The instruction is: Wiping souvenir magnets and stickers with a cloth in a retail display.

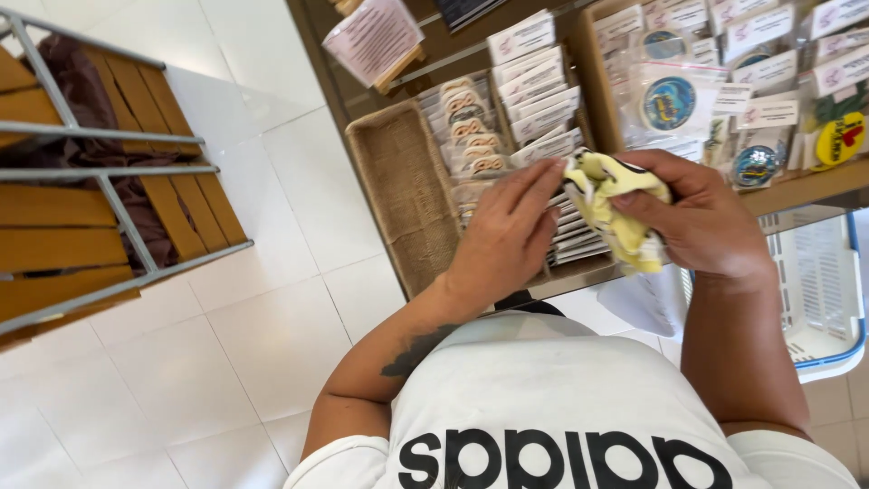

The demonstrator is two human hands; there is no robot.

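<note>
Head view. I see the right hand (701, 222) clenched around a crumpled pale-yellow cloth with dark markings (615, 204), thumb pressed across its upper face. The left hand (507, 231) meets the same cloth from 9 o'clock, fingertips (550, 181) pinching its left edge; both hands grip it. The cloth sits raised above the front edge of the brown wooden desk (819, 186), not resting on it.

Directly beneath the hands, at 6 o'clock of the cloth, a fanned row of flat white-labelled packets (575, 240) stands on edge. At 9 o'clock of the left hand lies a woven tan rectangular tray (403, 195) with a bare section on its left side; small round badges in clear sleeves (471, 131) fill its right side. At 1 o'clock of the right hand, a wooden box holds bagged round patches, blue and yellow (670, 101). At 4 o'clock, below the desk edge, a white plastic basket with blue rim (824, 290) stands on the white tiled floor (226, 344). Far off at 9 o'clock: a slatted wooden bench with grey metal frame (100, 208).
</note>
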